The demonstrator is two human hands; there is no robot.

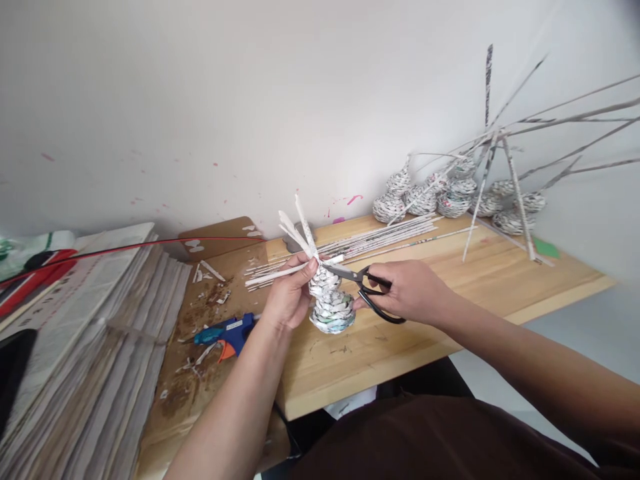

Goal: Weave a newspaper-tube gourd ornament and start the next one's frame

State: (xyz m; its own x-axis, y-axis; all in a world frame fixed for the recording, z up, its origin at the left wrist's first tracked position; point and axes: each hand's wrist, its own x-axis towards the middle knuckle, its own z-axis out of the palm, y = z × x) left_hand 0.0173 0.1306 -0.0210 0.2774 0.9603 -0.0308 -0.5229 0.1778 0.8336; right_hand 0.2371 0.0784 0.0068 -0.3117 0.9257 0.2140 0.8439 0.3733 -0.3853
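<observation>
Left hand (293, 290): fingers closed round the top of the woven paper gourd (333, 312), over the light wood tabletop (480, 283); can't tell if its base touches. Right hand (417, 290): fingers wrapped on the black handles of the scissors (361, 276), blades at the gourd's loose top strips. Behind: paper sticks (395, 233) lying in a row, then more woven gourds (390, 207) by the white wall (225, 100), pink-flecked. Left side: brown board (173, 380), scrap-strewn and stained, blue glue gun (235, 331) on it, tall newspaper stack (120, 333) alongside. Green piece (546, 248) at far right.
</observation>
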